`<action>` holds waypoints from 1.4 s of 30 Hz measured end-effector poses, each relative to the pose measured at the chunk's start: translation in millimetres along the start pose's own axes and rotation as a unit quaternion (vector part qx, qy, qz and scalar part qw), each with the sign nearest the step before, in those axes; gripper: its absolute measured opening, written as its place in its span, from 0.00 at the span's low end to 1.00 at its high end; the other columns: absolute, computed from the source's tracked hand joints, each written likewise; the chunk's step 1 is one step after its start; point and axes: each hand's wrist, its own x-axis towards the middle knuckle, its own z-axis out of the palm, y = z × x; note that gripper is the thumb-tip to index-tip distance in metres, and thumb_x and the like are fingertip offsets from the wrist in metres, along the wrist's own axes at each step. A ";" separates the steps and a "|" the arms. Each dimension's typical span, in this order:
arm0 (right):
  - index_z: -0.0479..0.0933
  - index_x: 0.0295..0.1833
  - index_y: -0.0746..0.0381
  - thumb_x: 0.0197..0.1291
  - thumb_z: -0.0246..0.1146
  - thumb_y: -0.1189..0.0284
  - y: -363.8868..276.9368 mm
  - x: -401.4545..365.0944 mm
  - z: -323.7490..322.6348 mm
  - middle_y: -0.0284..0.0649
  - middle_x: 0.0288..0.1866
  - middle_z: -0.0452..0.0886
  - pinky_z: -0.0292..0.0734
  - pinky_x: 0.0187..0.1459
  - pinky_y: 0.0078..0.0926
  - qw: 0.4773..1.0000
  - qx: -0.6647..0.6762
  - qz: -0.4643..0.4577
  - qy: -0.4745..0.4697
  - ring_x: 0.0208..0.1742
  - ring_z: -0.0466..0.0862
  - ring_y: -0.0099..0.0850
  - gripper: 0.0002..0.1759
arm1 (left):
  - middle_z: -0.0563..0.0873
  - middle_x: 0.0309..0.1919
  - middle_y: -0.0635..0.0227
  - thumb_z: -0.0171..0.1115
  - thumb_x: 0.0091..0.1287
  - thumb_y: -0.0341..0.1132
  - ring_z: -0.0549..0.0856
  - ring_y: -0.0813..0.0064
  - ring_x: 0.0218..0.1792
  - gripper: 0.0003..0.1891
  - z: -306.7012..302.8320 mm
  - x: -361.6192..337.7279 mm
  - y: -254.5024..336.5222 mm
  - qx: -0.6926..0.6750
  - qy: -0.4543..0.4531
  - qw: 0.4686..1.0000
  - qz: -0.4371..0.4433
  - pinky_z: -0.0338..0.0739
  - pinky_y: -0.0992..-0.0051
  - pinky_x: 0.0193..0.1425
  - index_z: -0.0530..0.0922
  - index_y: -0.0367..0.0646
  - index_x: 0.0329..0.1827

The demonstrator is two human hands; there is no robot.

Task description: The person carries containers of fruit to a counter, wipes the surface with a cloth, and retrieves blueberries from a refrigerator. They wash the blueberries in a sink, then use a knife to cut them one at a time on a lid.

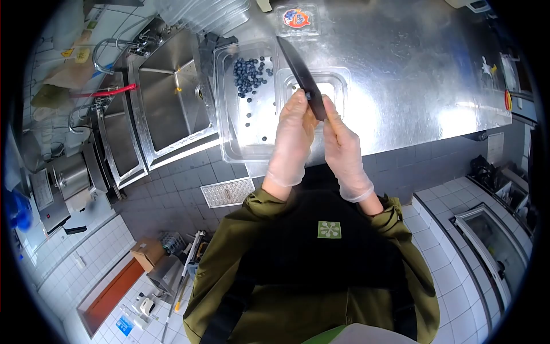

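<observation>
A dark-bladed knife (295,63) points up and away to the left over the steel table. My left hand (292,135), in a clear glove, is closed around the lower part of the knife. From the other side, my right hand (344,143), also gloved, is closed on the handle end. Beneath the hands sits a clear plastic container (342,77), partly hidden by them. Left of it, a larger clear tub (229,137) holds many blueberries (247,74), mostly bunched at its far end, with a few scattered nearer.
A lidded clear punnet with a colourful label (296,19) lies at the table's far edge. Stacked clear containers (212,14) stand at upper left. Steel sinks (172,109) with taps adjoin the steel table (412,74) on the left. A floor drain grate (227,192) lies below.
</observation>
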 end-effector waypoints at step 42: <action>0.56 0.73 0.56 0.61 0.49 0.85 26.9 4.2 8.9 0.36 0.27 0.71 0.69 0.34 0.17 0.995 0.058 0.021 0.081 0.27 0.72 0.22 0.33 | 0.73 0.58 0.55 0.43 0.73 0.40 0.71 0.68 0.62 0.20 7.4 0.6 -10.2 0.072 0.032 0.997 -0.015 0.62 0.69 0.69 0.66 0.33 0.59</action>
